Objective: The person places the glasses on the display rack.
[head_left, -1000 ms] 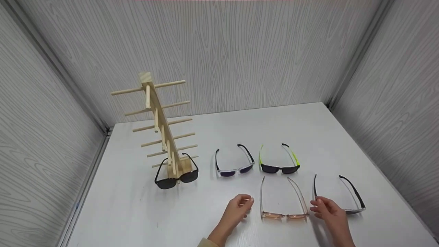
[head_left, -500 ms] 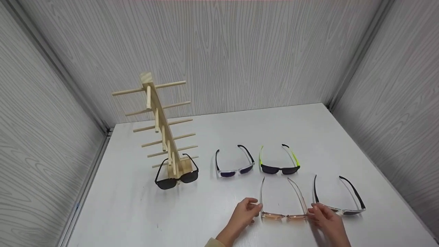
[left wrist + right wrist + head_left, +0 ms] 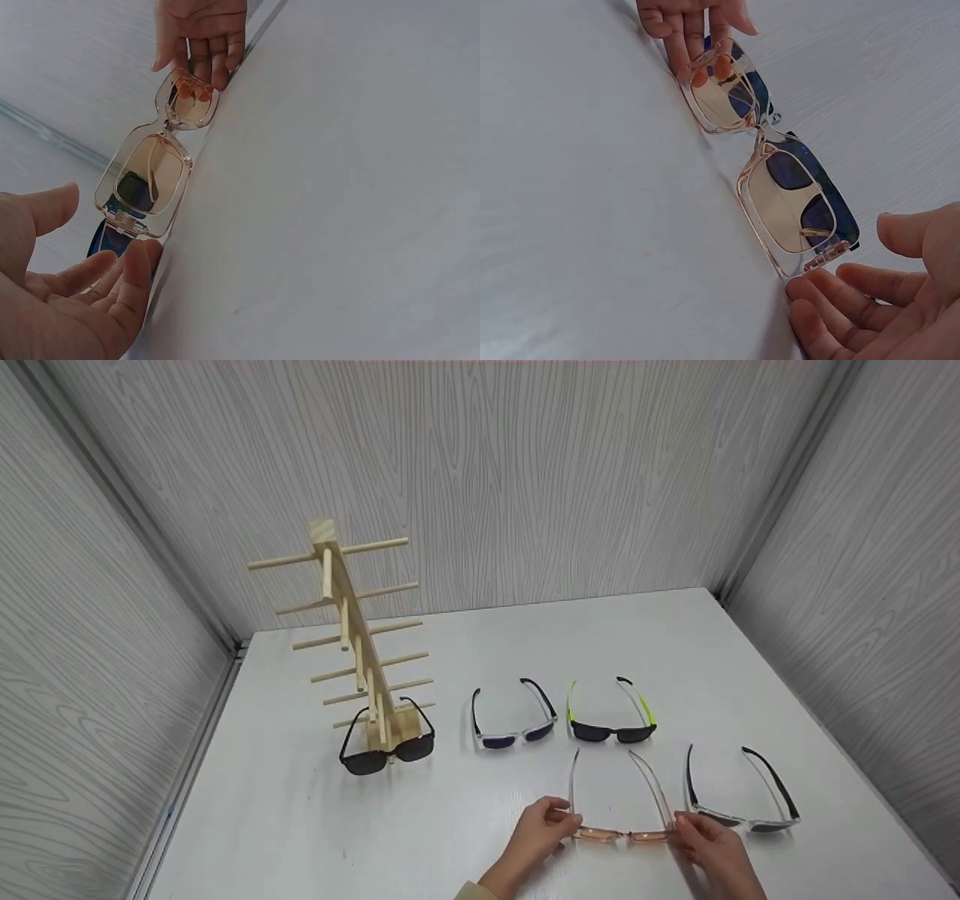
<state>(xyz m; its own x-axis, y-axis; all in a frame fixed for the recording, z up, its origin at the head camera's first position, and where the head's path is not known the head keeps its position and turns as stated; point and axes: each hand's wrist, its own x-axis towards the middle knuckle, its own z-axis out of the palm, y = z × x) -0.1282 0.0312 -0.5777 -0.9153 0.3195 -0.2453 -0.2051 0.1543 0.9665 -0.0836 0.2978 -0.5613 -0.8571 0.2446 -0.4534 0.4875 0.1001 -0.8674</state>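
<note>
Clear glasses with peach-tinted lenses point(image 3: 598, 834) stand on the table with their temples spread towards the back. At their left corner is my left hand point(image 3: 534, 836), its fingers by the hinge and its thumb held apart in the left wrist view. My right hand point(image 3: 712, 847) is at the right corner in the same way; the right wrist view shows its fingers point(image 3: 840, 300) beside the hinge and the thumb away from the frame. Whether the fingertips touch the glasses cannot be told for certain. Neither hand has closed round them.
A wooden display rack point(image 3: 352, 615) with several pegs stands left, black sunglasses point(image 3: 412, 748) on its lowest part. Behind the peach glasses lie white-framed sunglasses point(image 3: 499, 741) and black-and-yellow sunglasses point(image 3: 634, 733). Clear-framed sunglasses with black temples point(image 3: 780, 787) lie close to my right hand.
My left hand has moved right to the corner of the peach-lensed glasses. My right hand has shifted left, off the clear-framed sunglasses' side, to the other corner. The glasses have not visibly moved.
</note>
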